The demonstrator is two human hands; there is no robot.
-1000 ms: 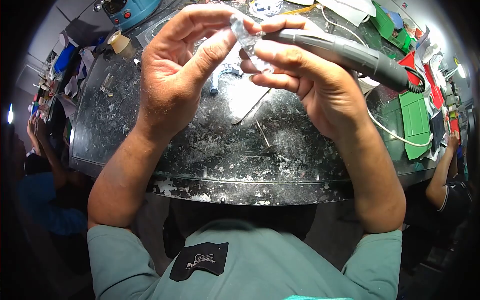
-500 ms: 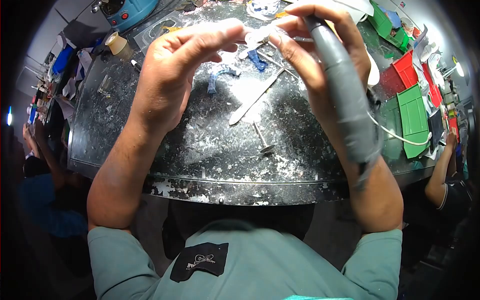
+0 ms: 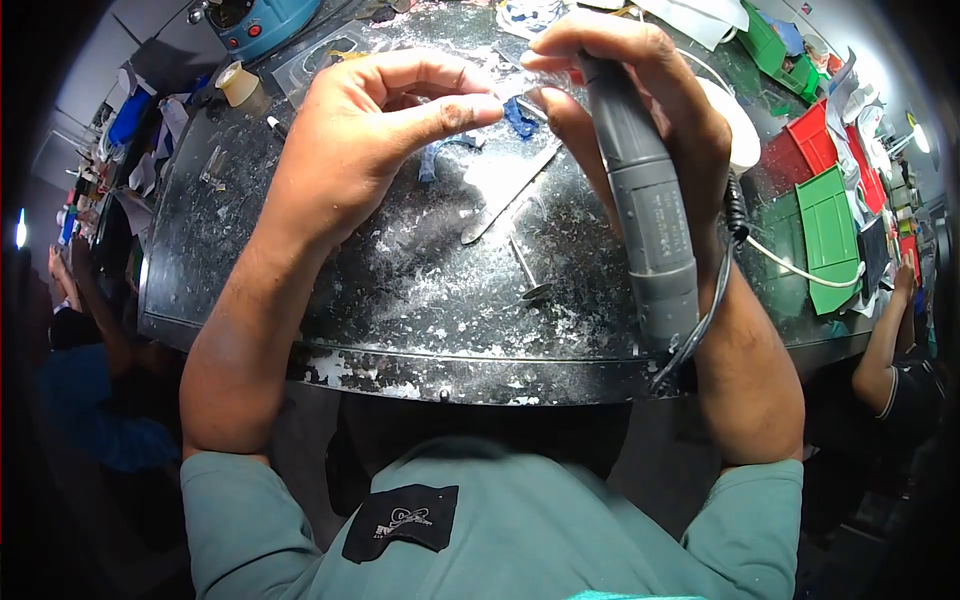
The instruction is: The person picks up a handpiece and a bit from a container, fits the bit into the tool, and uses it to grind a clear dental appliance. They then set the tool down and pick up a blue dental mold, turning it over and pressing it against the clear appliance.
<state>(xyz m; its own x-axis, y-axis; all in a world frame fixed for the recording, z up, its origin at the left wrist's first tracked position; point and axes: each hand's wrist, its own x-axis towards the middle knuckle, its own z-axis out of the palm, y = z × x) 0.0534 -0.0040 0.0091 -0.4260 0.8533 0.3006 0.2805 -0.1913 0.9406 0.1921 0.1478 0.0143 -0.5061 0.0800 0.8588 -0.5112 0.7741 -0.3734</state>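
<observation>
My right hand (image 3: 688, 115) is wrapped around a dark grey rotary handpiece (image 3: 645, 200), its thick end toward me and a coiled cord at its side. My left hand (image 3: 345, 150) is closed in a pinch, thumb and forefinger nearly meeting. A clear plastic piece (image 3: 540, 78), faint in the glare, lies between the fingertips of both hands; its outline is hard to make out. Beneath the hands on the bench are a blue arch-shaped piece (image 3: 520, 120) and a second blue arch (image 3: 430, 160), partly covered by my left hand.
On the black, dust-speckled bench (image 3: 420, 300) lie a flat metal blade (image 3: 515, 195) and a small disc on a shaft (image 3: 535, 291). Green bin (image 3: 830, 225) and red bin (image 3: 812, 140) stand right. A blue machine (image 3: 265, 25) and tape roll (image 3: 236, 85) are back left.
The handpiece has swung left and more upright, its body now sharp. My left hand has turned, thumb lower, and the clear piece shows less plainly between the hands.
</observation>
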